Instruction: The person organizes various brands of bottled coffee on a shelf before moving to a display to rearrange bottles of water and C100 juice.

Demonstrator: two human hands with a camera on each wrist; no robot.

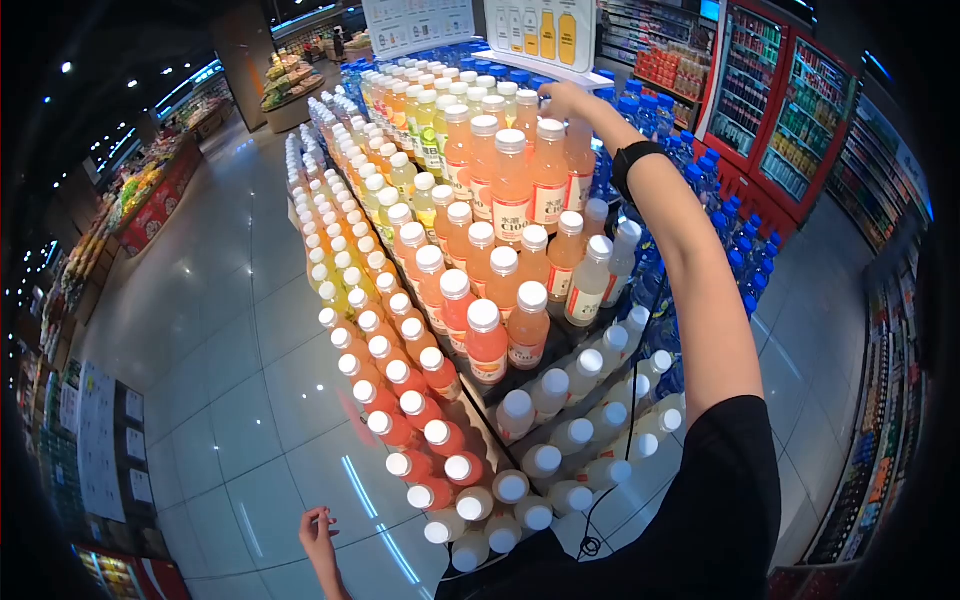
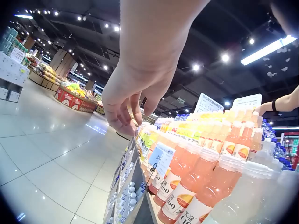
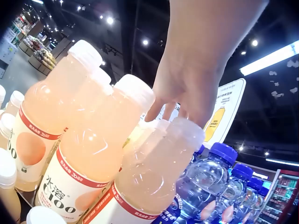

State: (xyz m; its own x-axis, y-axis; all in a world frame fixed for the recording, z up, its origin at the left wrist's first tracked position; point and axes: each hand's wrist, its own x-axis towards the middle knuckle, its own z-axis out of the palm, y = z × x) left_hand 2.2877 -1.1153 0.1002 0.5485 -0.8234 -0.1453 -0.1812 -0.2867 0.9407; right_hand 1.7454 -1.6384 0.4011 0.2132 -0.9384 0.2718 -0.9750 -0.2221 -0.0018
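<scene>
My right hand (image 1: 572, 100) reaches out to the far right corner of a stepped display of juice bottles, at the height of the top row. In the right wrist view its fingers (image 3: 183, 110) point down among white caps, behind a pale orange bottle (image 3: 147, 175); the fingertips are hidden, so I cannot tell whether they grip a cap. Another orange bottle (image 3: 88, 144) with a white label stands beside it. My left hand (image 1: 318, 538) hangs low over the floor, left of the display, fingers loosely bent with nothing in them. Orange-pink bottles (image 2: 201, 179) stand near it.
Blue-capped water bottles (image 1: 690, 175) line the display's right side. Pale bottles (image 1: 570, 435) fill the lower front tiers, with a thin dark cable (image 1: 632, 420) across them. Sign boards (image 1: 540, 35) stand at the back. Red drink fridges (image 1: 770, 110) are farther right; tiled floor (image 1: 270, 400) lies left.
</scene>
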